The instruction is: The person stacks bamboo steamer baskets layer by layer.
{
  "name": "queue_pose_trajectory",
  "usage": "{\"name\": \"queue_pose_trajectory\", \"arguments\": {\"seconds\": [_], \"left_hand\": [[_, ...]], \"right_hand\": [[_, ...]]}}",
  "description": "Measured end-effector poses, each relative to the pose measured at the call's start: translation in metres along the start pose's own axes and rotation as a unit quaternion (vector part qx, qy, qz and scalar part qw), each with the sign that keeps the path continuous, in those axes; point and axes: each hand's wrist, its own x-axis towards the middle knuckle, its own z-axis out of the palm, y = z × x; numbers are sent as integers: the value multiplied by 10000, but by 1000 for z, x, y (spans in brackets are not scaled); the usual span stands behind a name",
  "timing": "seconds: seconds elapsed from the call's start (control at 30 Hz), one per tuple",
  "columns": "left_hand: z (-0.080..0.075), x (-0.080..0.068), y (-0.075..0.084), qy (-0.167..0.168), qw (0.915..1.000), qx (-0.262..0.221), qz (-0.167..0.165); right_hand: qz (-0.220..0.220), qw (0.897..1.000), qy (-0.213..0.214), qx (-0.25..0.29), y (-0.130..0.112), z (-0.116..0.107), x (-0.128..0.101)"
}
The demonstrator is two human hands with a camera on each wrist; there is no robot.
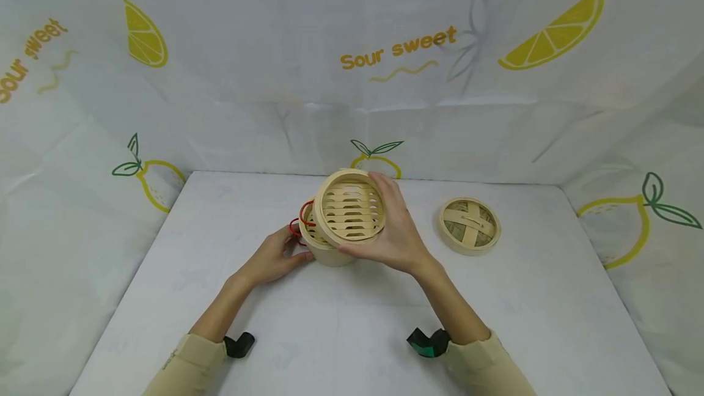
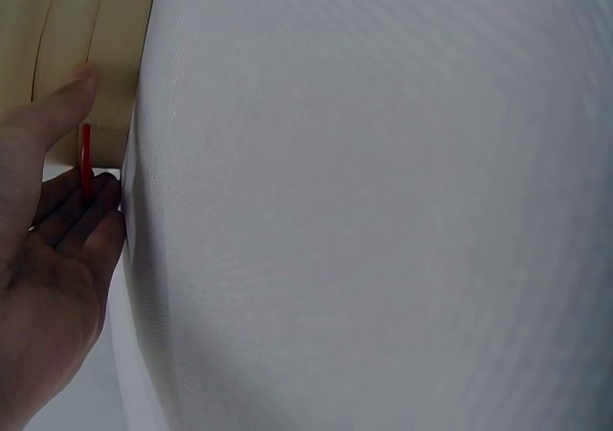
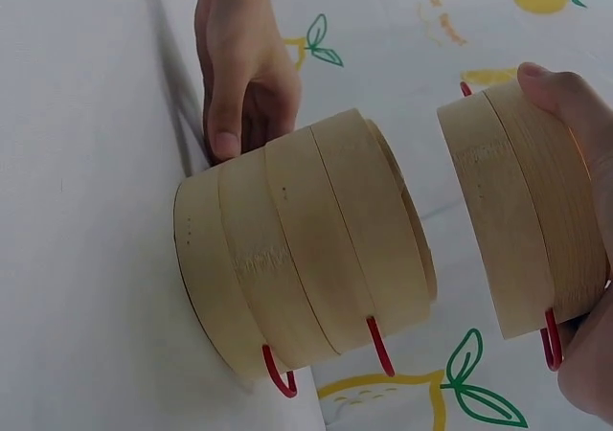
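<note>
My right hand (image 1: 397, 232), spread wide, grips the tilted tier (image 1: 352, 211) at its 6 and 2 o'clock, just above the stack (image 1: 331, 256) | my left hand (image 1: 274, 260) cups the stack's 8 o'clock | lid (image 1: 469, 225) at its 3 o'clock | I'd brace the stack, red loops (image 3: 380, 346) clear

1. Counter (image 1: 330, 335): room to pass in front, between the forearms (image 1: 451, 304).
2. Stack (image 1: 332, 257): left side obstructed by left hand (image 1: 275, 255); red loops (image 3: 380, 346) protrude (snag point).
3. Raised basket (image 1: 352, 209), in right hand (image 1: 395, 228): overhangs stack, gap between.
4. Lid (image 1: 470, 225): obstructs counter's right.
</note>
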Motion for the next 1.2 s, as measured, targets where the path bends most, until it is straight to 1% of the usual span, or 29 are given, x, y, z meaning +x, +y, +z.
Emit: {"name": "queue_pose_trajectory", "arguments": {"seconds": [0.4, 0.8, 1.2], "left_hand": [[0, 0, 1, 78, 10000, 16, 33], [0, 0, 3, 54, 10000, 38, 9], [0, -1, 3, 76, 9999, 132, 54]], "right_hand": [[77, 9999, -41, -57, -3, 7, 5], [140, 9998, -46, -150, -1, 12, 4], [243, 9996, -113, 28, -2, 21, 8]]}}
